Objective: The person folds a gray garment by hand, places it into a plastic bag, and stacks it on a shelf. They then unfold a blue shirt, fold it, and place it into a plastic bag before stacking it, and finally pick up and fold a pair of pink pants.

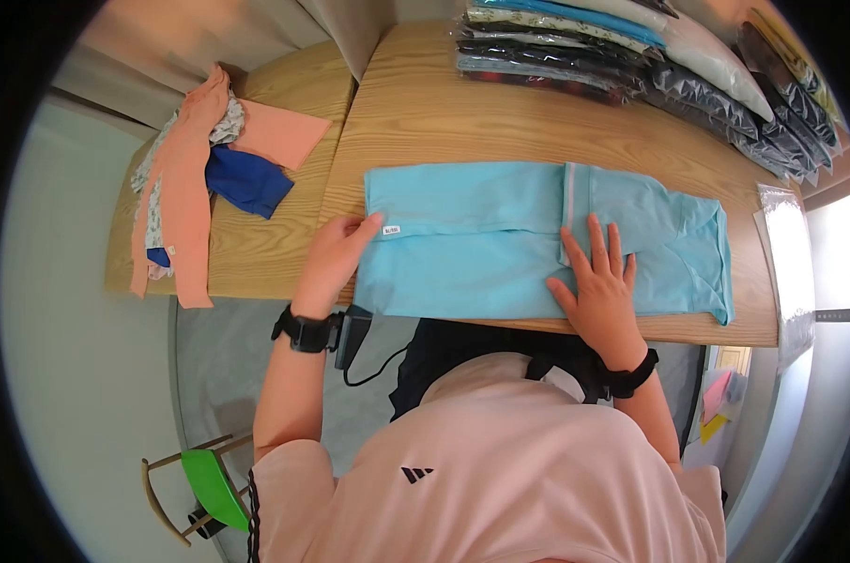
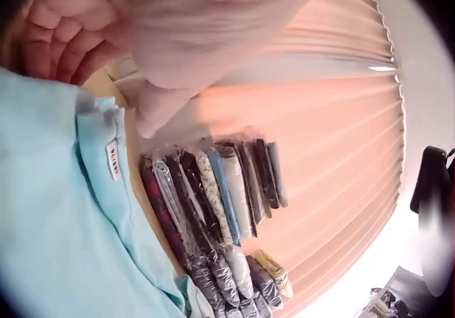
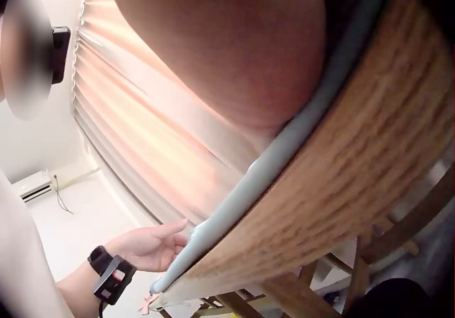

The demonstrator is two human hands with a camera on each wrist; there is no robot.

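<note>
A light blue garment lies folded into a long shape along the front of the wooden table, with a small white size label near its left end. My left hand is at that end, its thumb by the label and its other fingers loosely bent beside the cloth edge. In the left wrist view the thumb stands out from the label. Spread flat, my right hand rests on the garment beside a folded-over band. Farther right, the cloth is creased and uneven.
Peach, blue and patterned clothes lie loosely on the left table section. Stacks of plastic-wrapped garments line the back right. A clear plastic bag hangs over the right edge. A green chair stands on the floor at lower left.
</note>
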